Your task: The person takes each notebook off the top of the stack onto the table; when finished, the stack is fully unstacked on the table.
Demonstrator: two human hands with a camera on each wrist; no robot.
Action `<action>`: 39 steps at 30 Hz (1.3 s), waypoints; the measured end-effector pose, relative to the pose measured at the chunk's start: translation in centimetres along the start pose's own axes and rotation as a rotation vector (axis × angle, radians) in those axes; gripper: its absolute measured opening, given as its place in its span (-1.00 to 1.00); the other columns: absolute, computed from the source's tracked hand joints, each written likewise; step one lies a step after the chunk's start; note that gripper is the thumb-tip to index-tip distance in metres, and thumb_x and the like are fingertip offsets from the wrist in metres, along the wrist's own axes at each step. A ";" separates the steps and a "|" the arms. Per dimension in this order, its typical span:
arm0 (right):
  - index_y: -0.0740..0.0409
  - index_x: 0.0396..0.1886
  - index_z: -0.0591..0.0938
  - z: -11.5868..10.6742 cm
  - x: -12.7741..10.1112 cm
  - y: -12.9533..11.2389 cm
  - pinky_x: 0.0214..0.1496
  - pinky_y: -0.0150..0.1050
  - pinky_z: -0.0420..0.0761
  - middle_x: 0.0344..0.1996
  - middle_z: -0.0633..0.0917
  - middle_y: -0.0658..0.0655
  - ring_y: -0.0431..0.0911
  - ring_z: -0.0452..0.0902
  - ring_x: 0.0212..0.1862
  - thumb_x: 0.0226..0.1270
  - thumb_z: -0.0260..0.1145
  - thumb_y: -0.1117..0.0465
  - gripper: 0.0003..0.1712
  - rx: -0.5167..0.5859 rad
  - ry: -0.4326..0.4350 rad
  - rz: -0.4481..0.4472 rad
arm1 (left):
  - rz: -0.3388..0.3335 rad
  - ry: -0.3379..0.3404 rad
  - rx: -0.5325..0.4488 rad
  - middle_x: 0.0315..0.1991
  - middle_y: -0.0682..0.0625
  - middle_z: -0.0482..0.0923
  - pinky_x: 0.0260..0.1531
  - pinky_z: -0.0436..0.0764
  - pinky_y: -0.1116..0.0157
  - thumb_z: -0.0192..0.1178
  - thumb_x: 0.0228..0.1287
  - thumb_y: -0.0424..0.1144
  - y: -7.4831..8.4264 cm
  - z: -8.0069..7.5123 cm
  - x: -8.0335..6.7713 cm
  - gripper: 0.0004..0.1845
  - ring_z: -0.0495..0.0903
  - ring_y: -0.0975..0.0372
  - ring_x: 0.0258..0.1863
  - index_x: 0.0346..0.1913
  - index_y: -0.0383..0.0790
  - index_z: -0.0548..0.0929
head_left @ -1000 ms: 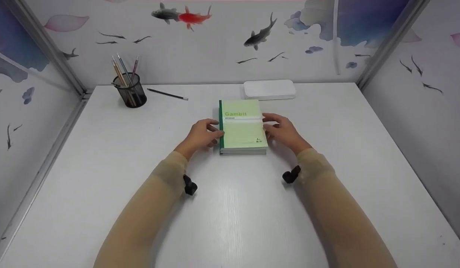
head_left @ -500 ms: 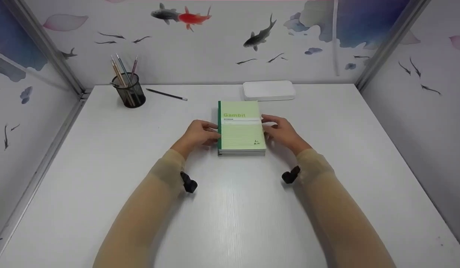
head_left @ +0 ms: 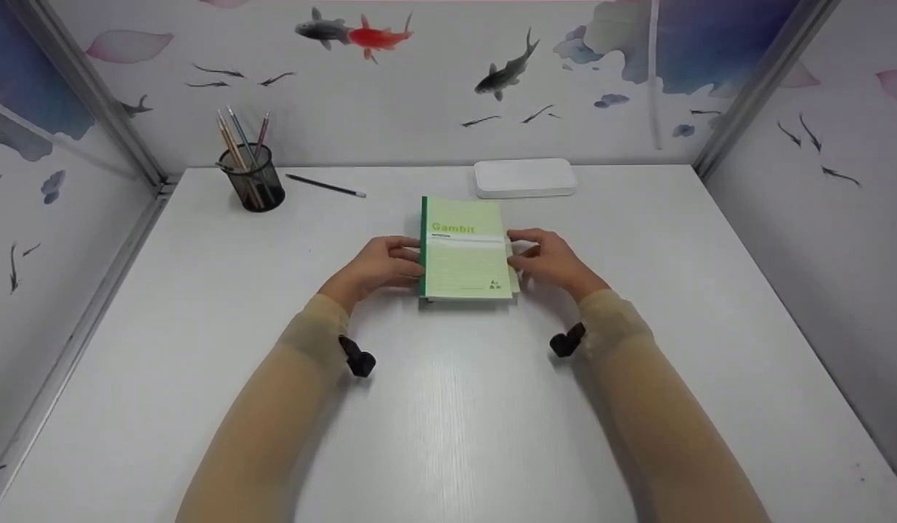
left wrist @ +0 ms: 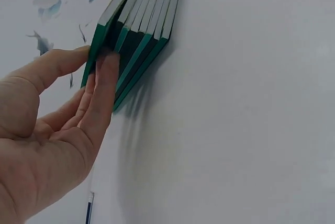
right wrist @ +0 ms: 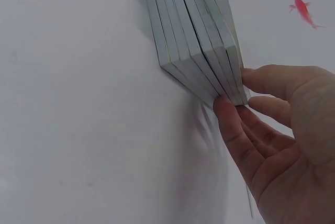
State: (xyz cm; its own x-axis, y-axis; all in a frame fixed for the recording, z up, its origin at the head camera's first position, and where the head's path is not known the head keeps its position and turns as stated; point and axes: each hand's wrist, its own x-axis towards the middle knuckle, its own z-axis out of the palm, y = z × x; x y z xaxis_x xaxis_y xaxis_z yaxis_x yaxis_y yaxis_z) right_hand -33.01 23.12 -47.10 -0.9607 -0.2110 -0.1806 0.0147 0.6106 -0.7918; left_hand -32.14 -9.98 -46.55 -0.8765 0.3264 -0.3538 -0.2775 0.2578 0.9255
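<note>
A stack of green notebooks lies on the white table, the top notebook [head_left: 463, 265] shifted left over the lower notebooks [head_left: 515, 282]. My left hand [head_left: 368, 267] pinches the top notebook at its dark green spine. In the left wrist view its thumb [left wrist: 68, 62] lies on the outer cover, fingers [left wrist: 94, 103] tucked beneath, and a gap parts this notebook from those below. My right hand [head_left: 553, 265] holds the stack's right side. The right wrist view has its thumb at the upper edge and a fingertip [right wrist: 222, 103] against the white page edges [right wrist: 193, 56].
A white case [head_left: 524, 178] lies behind the stack by the back wall. Far left stands a black mesh cup [head_left: 256, 181] of pencils, with a dark pencil [head_left: 325, 185] lying beside it. Printed wall panels enclose the back and both sides.
My left hand and the top notebook have moved slightly left, baring the right edge of the lower notebooks. The right hand has stayed almost still.
</note>
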 end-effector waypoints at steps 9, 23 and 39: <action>-0.04 0.52 0.45 0.1 0.1 0.3 -0.13 -0.26 0.71 0.51 0.41 0.06 0.03 0.61 0.13 0.41 0.41 0.15 -0.30 0.032 -0.011 -0.016 | 0.021 -0.034 -0.095 0.23 -0.14 0.59 -0.01 0.76 0.13 0.32 0.36 -0.38 -0.8 0.0 -0.5 -0.32 0.70 0.05 0.10 0.47 -0.01 0.34; -0.10 0.54 0.42 -0.3 0.0 -0.1 0.13 -0.18 0.59 0.55 0.37 0.06 0.05 0.55 0.24 0.43 0.39 0.11 -0.28 -0.020 -0.024 0.030 | 0.005 0.022 -0.161 0.23 -0.13 0.62 -0.16 0.77 0.19 0.25 0.33 -0.41 -1.4 -1.6 -2.1 -0.33 0.72 0.09 0.00 0.45 0.04 0.35; -0.09 0.51 0.43 0.1 0.0 0.2 0.05 -0.20 0.68 0.46 0.45 0.04 0.01 0.55 0.17 0.43 0.39 0.15 -0.31 0.042 -0.028 0.044 | -0.008 0.073 -0.178 0.32 -0.16 0.52 -0.05 0.75 0.17 0.18 0.39 -0.41 -3.3 -7.4 -6.1 -0.32 0.70 0.14 -0.02 0.49 0.06 0.27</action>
State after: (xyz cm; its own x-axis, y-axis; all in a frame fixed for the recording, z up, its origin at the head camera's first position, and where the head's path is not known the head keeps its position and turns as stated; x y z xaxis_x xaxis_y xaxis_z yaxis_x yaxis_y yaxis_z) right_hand -32.99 23.13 -47.28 -0.9508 -0.2062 -0.2312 0.0688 0.5870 -0.8067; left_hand -28.79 -19.53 -46.41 -0.8985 0.2561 -0.3565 -0.3440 0.0936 0.9343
